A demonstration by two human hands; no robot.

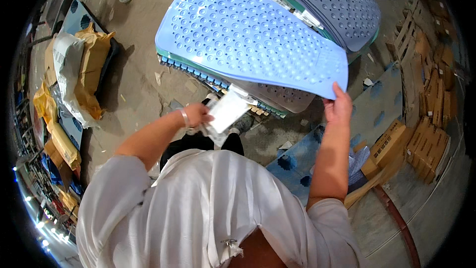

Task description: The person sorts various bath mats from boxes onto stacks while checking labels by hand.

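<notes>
A light blue bath mat (248, 39) covered with round suction cups lies across the top of a stack of mats. Its near right corner is lifted and bent, pinched between the thumb and fingers of my right hand (339, 109). My left hand (197, 115) is closed on the edge of a clear plastic bag (230, 113) with a white card and a hanger-like top, hanging just short of the stack's front. The bag is partly blurred. Beside the blue mat, at the far right, sits a second pile topped by a dark grey bath mat (337, 5).
White and yellow packages (74, 72) lie on a patterned blue board at the left. Several cardboard boxes (429, 144) are stacked at the right, near a wooden pallet (407, 34). A blue patterned sheet (372, 111) covers floor to my right. Paper scraps litter the floor.
</notes>
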